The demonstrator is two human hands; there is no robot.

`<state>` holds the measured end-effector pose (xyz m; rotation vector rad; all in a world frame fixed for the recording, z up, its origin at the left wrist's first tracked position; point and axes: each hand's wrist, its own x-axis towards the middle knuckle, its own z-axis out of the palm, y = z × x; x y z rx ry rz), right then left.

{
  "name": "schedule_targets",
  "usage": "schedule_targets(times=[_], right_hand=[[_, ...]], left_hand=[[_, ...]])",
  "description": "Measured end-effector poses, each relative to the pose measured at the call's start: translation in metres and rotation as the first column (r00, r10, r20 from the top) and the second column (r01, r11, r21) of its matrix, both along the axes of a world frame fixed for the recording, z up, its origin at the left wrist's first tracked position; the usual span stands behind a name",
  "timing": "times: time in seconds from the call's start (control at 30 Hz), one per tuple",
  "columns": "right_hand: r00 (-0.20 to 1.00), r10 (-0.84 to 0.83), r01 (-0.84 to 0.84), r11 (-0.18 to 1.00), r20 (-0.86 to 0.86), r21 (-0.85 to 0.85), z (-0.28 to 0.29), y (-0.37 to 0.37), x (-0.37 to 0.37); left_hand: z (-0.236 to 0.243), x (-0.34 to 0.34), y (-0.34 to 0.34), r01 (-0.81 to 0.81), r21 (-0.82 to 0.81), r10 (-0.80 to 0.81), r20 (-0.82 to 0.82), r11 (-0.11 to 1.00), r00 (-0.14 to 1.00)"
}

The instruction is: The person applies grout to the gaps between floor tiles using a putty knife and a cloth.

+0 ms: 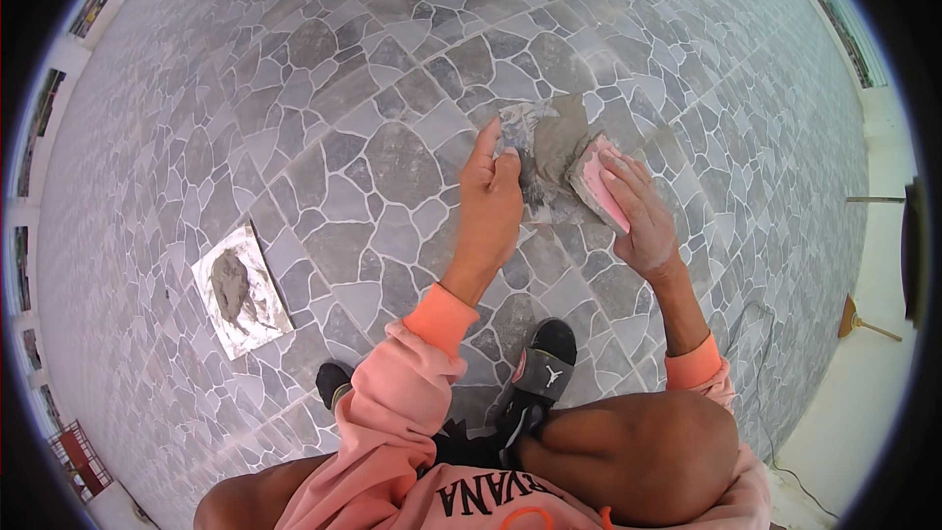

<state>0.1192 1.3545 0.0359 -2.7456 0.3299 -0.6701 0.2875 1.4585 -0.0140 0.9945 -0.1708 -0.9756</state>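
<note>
The pink pad (604, 186) — blocky, its left rim crusted with grey — sits tilted in the right hand (645, 221), at the right edge of a grey paste patch (559, 145). That patch lies spread on the stone-patterned floor (402, 165), smooth across its middle (thinner, streaky and whitish toward its left side).

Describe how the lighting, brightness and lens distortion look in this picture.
Head view: soft light, faint shadows; head view: the white board looks bright against the grey floor; head view: fisheye curvature bows the right wall, with a black rim; head view: left hand and right hand look fairly sharp.
</note>
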Motion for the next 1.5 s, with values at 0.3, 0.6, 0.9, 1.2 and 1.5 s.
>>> schedule_targets(times=[0.3, 0.6, 0.9, 1.2, 1.5], right_hand=[[0.998, -0.069, 0.069, 0.997, 0.006, 0.023, -0.008, -0.006, 0.0], [0.958, -0.244, 0.26, 0.961, -0.15, 0.096, -0.035, -0.003, -0.023], [0.83, -0.545, 0.292, 0.248, -0.116, 0.924, -0.041, -0.014, -0.03], [0.799, -0.583, -0.209, -0.034, 0.151, 0.977, -0.029, -0.006, -0.017], [0.817, -0.554, -0.265, -0.117, 0.159, 0.957, -0.027, -0.008, -0.002]], left_hand=[[-0.003, 0.0, -0.003, -0.051, 0.047, 0.04, 0.202, 0.998, 0.979], [0.001, 0.016, -0.005, -0.076, 0.012, 0.071, 0.241, 0.997, 0.968], [-0.01, 0.037, -0.001, -0.107, 0.008, 0.102, 0.243, 0.994, 0.965], [-0.007, 0.035, 0.001, -0.092, 0.067, 0.074, 0.235, 0.994, 0.969], [-0.014, 0.038, 0.004, -0.077, -0.016, 0.078, 0.174, 0.997, 0.982]])
